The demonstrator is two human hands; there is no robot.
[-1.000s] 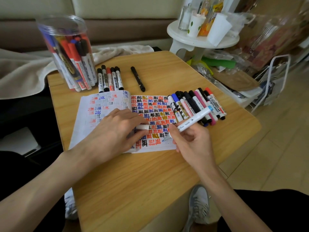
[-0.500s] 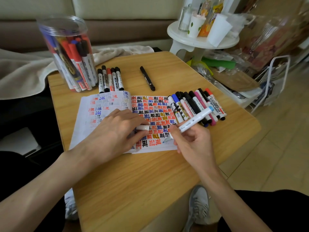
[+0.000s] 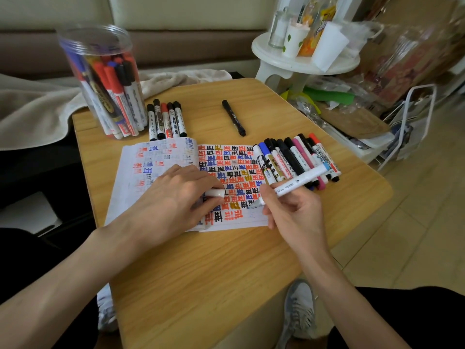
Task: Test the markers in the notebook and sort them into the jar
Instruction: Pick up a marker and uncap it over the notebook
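Grips a slim white plastic marker with a pale blue rear end point(image 3: 299, 181) in the right hand point(image 3: 294, 215), fingers point(image 3: 268, 193) curled tight round the lower barrel. Shows grey print along the white barrel and an uncapped greyish tip. Runs its long axis from lower left to upper right, tip slanting down and to the left, blue end raised toward the far right. Reaches the lower part of the right page of the open lined paper notebook point(image 3: 133, 195), beside rows of black, red, blue and orange test marks; cannot tell whether tip and paper touch. Crosses over the near ends of a row of mixed black, blue, pink, white and red markers point(image 3: 297, 157) lying side by side just right of the notebook.

Pinches a short white cap point(image 3: 216, 192) in the left hand point(image 3: 173, 200), palm down on the notebook's middle, fingers closed on that cap.

Further back on the light wooden table point(image 3: 201, 273): one black marker point(image 3: 233, 118) lying alone; five black- and red-capped markers point(image 3: 166, 119) side by side at the notebook's far edge, just beside a tall clear plastic jar point(image 3: 100, 79) packed with upright markers at the far left corner.
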